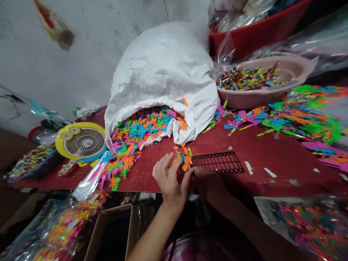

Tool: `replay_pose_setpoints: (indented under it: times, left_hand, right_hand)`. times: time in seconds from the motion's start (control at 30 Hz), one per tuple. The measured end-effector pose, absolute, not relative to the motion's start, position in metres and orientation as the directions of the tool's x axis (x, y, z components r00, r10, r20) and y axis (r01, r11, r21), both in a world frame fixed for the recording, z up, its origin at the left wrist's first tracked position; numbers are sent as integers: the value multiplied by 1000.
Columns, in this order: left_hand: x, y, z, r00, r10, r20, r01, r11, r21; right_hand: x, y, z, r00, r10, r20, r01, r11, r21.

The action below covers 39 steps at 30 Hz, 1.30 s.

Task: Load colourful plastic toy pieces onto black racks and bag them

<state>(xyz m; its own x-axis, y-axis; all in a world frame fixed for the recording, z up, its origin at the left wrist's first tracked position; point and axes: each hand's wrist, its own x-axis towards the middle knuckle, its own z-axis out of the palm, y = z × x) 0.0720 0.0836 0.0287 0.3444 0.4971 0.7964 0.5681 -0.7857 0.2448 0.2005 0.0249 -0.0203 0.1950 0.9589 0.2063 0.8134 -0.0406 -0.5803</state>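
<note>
My left hand (169, 178) is at the table's front edge, fingers curled around a small bunch of orange, blue and green plastic pieces (185, 157). Its thumb points toward my right hand (208, 182), which is in shadow with its fingers closed; what they grip is hidden. Just beyond the right hand, a black plastic rack (217, 162) with a row of loops lies on the red table (233, 143). The bunch touches or overlaps the rack's left end; I cannot tell which. Many similar pieces (146, 125) spill from the mouth of a large white sack (163, 65).
A yellow fan (87, 143) stands left, beside a dark basin (35, 166) of small parts. At right are a pink basin (244, 98), a red tub (261, 34) and heaped colourful pieces (310, 116). An open cardboard box (108, 221) sits below the table edge.
</note>
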Motion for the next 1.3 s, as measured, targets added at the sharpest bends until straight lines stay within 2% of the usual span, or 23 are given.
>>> replay_pose_setpoints:
  times: [0.17,0.4,0.47,0.57,0.63,0.77,0.9,1.03,1.3]
  left_hand:
    - [64,72,16,209,523,826,618,-725,303]
    - [55,77,15,300,541,786,671,-706,229]
    - [49,85,18,321,552,770,659,-714,236]
    - [43,99,21,334,537,775,614,-748,254]
    - [40,105,18,304,529,792,613,-745,263]
    - [38,108,3,158,590,792,662,-658,358]
    - [38,110,-14,219,728,650,693,-585,422]
    - [39,117,-13,273,763,586,708,-572,415]
    - [36,127,0,406,739,538,710,-626,324]
  right_hand:
    - [191,21,0,112,993,44,812,-65,-580]
    - [186,16,24,36,992,-124,874,-91,-478]
    - [198,20,30,42,994,-101,897,-82,-434]
    - [225,38,39,140,988,60,910,-105,-401]
    - [239,59,40,138,980,142,910,-68,-410]
    - [247,97,28,11,999,44,936,6,-351]
    - [238,109,12,-29,998,55,943,46,-330]
    - [232,104,3,-46,995,90,946,72,-317]
    - [228,104,-6,-90,988,123,956,120,-269]
